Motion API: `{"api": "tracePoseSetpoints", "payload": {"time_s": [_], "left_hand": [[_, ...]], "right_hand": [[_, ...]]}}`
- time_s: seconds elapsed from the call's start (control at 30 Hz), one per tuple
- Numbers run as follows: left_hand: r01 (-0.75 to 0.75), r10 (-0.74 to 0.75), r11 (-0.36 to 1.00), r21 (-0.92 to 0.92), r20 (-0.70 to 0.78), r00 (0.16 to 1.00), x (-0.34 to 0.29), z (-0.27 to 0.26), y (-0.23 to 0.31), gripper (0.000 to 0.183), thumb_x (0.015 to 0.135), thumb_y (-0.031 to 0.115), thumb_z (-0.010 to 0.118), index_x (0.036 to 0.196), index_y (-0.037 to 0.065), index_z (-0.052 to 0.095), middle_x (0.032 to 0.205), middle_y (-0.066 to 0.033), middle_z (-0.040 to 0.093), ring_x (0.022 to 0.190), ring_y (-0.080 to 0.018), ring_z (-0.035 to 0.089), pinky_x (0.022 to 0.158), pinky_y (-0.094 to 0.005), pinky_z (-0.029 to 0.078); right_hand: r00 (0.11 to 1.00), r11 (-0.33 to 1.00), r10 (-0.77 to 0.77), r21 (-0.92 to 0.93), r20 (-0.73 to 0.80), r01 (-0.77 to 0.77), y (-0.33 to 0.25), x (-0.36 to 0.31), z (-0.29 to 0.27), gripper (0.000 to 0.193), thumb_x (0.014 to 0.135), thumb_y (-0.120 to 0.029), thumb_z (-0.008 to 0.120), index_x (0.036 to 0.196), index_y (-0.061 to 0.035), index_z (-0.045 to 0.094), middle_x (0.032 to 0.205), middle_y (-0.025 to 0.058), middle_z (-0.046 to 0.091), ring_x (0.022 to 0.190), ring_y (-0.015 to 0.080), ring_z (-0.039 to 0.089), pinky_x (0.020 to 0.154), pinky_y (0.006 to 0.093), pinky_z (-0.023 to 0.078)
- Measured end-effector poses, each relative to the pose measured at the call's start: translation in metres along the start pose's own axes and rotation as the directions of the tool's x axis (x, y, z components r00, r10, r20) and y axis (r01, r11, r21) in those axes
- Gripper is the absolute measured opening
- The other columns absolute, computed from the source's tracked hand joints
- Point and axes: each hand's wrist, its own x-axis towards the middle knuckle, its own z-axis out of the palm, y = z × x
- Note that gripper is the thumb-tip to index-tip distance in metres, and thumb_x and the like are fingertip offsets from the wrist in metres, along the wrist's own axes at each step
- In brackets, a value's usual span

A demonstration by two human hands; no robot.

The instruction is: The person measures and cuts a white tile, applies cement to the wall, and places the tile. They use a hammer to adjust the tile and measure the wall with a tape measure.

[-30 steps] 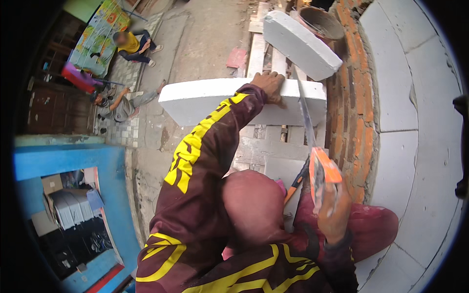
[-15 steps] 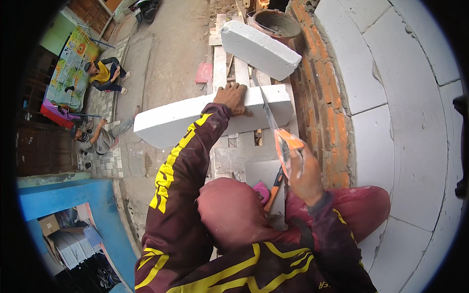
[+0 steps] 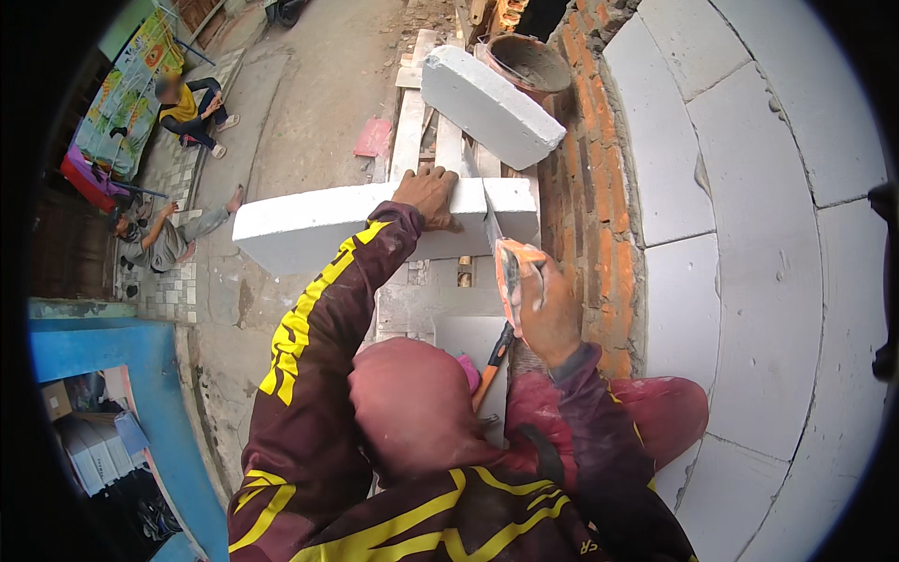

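A long white lightweight concrete block (image 3: 318, 220) lies crosswise in front of me on wooden planks. My left hand (image 3: 428, 199) grips its upper edge, fingers over the far side and thumb on the near face. To the right of it, my right hand (image 3: 548, 309) is closed round the orange handle of a handsaw (image 3: 493, 229). The saw's blade sits in a cut near the block's right end, its tip showing beyond the far side. Behind, a second white block (image 3: 492, 108) rests at an angle on the planks.
A bucket of grey mortar (image 3: 532, 64) stands beyond the second block. Brickwork (image 3: 599, 234) and a white block wall (image 3: 763, 234) run along my right. An orange-and-black handled tool (image 3: 493, 367) lies by my knee. Two people (image 3: 192, 108) sit across the lane at left.
The right hand has pushed the saw forward, bringing its handle closer to the block. The left hand stays on the block. The whole view has shifted slightly.
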Motion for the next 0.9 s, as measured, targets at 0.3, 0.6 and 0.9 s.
{"api": "tracePoseSetpoints", "payload": {"time_s": [0.3,0.6,0.9], "left_hand": [[0.019,-0.020,0.999,-0.029,-0.031,0.999,0.005,0.008,-0.006,0.095,0.061,0.056,0.089,0.134,0.006,0.055,0.133,-0.0158,0.060,0.127,-0.0356,0.055,0.106,-0.0507,0.044],[0.018,-0.018,1.000,0.010,-0.054,0.998,-0.016,0.004,0.011,0.102,0.061,0.062,0.088,0.139,0.008,0.052,0.134,-0.0137,0.059,0.130,-0.0333,0.053,0.107,-0.0512,0.043],[-0.054,0.059,0.998,0.043,-0.135,0.989,-0.023,0.017,0.011,0.094,0.065,0.057,0.087,0.137,0.007,0.052,0.131,-0.0145,0.059,0.127,-0.0330,0.055,0.104,-0.0493,0.044]], "right_hand": [[0.960,0.936,0.241,0.226,0.146,-0.269,-0.038,-0.153,-0.048,0.044,0.108,-0.014,0.041,0.148,0.0043,0.043,0.085,0.0066,0.062,0.066,0.0085,0.054,0.061,0.0258,0.047],[0.988,0.988,0.152,0.013,0.011,-0.152,0.006,-0.013,0.015,0.033,0.107,-0.022,0.049,0.124,0.0048,0.057,0.094,0.0287,0.067,0.092,0.0466,0.067,0.081,0.0462,0.052],[0.953,0.957,0.276,0.050,0.128,-0.284,-0.029,-0.051,-0.017,0.036,0.106,-0.019,0.046,0.132,0.0057,0.051,0.107,0.0262,0.067,0.096,0.0373,0.068,0.080,0.0449,0.053]]}}
